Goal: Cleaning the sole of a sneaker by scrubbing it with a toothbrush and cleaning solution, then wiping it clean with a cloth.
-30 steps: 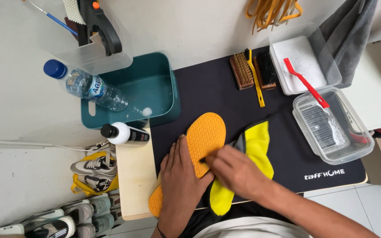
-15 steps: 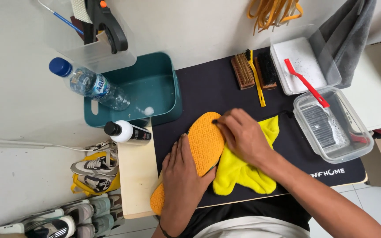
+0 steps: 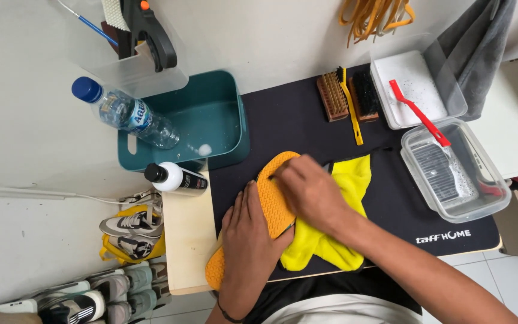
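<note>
An orange shoe insole (image 3: 269, 203) lies slanted on a black mat (image 3: 295, 123), its lower end over the table's wooden edge. My left hand (image 3: 249, 240) lies flat on the insole's lower half, pinning it down. My right hand (image 3: 308, 191) presses a yellow cloth (image 3: 337, 240) against the insole's upper part; the cloth spreads out under and to the right of the hand.
A teal tub (image 3: 211, 117) with a water bottle (image 3: 128, 114) lies left of the mat, a small black-and-white bottle (image 3: 175, 178) below it. Brushes (image 3: 349, 96) sit at the back, and clear trays (image 3: 451, 171) with a red-handled brush (image 3: 419, 114) at right. Shoes (image 3: 130, 231) lie on the floor.
My right hand moved the yellow cloth up along the insole from its lower middle toward its upper end, then slightly left. The left hand stayed on the insole.
</note>
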